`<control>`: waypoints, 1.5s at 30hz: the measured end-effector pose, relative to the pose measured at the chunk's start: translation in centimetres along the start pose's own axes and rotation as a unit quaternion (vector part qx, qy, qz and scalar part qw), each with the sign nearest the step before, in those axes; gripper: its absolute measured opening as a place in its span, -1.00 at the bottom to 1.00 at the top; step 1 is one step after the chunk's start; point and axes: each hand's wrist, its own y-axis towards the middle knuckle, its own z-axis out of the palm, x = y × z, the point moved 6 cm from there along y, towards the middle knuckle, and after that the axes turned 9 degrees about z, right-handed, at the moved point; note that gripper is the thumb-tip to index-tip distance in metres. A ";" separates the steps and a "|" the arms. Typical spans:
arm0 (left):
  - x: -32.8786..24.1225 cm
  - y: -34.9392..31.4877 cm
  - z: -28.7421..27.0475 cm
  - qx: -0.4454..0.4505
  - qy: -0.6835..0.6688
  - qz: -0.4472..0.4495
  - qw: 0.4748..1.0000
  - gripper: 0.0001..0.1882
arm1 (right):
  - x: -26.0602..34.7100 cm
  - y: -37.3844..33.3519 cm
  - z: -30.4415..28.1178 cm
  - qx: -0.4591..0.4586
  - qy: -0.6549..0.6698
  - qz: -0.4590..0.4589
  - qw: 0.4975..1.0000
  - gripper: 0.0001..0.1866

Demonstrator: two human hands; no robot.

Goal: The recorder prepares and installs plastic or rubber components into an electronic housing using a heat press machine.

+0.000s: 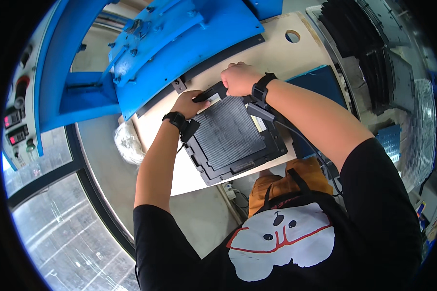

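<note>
A black plastic frame (pixel 240 166) with a grey, finely ribbed panel (pixel 230 136) in its middle lies tilted on the light wooden tabletop. My left hand (pixel 188 103) grips the frame's far left corner, its thumb bent over the top near a pale strip. At the far edge, my right hand (pixel 239 79) is closed in a fist against the frame; its fingertips are mostly hidden. A dark stretch of the far rim runs between both hands. Black bands with small dark modules and cables sit on both wrists, the right module overlapping the frame's right side.
A large blue machine (pixel 179 53) stands beyond the tabletop (pixel 272 56), its control panel (pixel 17 116) far left. Clear plastic wrap (pixel 128 142) lies at the table's left edge. A dark blue sheet (pixel 320 87) lies right of my arm. Stacked black parts (pixel 357 34) stand far right.
</note>
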 end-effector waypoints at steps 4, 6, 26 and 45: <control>-0.6 -0.1 0.2 0.011 -0.038 0.006 0.999 -0.49 | -0.4 0.0 0.2 -0.018 -0.002 0.003 1.000 -0.78; -0.4 -0.3 0.2 -0.010 -0.039 0.011 0.999 -0.50 | -0.6 0.5 0.0 -0.043 -0.010 0.007 0.999 -0.84; 3.5 -27.1 13.4 -0.405 -0.115 0.009 0.907 -0.51 | -20.3 -35.2 7.7 -0.333 0.307 0.222 0.864 -0.75; -15.4 -14.6 27.8 -0.107 -0.173 0.142 0.969 -0.59 | -28.3 -32.1 5.0 -0.312 0.186 0.283 0.888 -0.58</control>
